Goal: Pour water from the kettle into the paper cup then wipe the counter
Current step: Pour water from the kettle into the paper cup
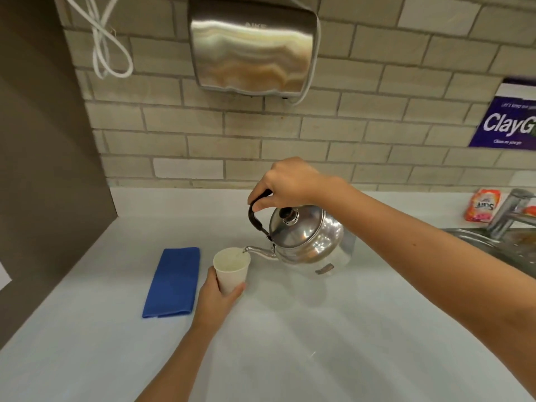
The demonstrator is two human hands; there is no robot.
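Observation:
A shiny steel kettle (307,239) hangs tilted to the left above the white counter (319,329). My right hand (287,184) grips its black handle from above. Its spout tip sits over the rim of a white paper cup (231,269), and a thin stream of water runs into the cup. My left hand (216,297) is wrapped around the cup's lower half and holds it upright on or just above the counter. A folded blue cloth (174,282) lies flat on the counter just left of the cup.
A steel hand dryer (252,50) hangs on the tiled wall behind. At the right are a sink edge (493,245), a tap (510,213) and an orange packet (483,208). A brown panel (43,169) closes off the left side.

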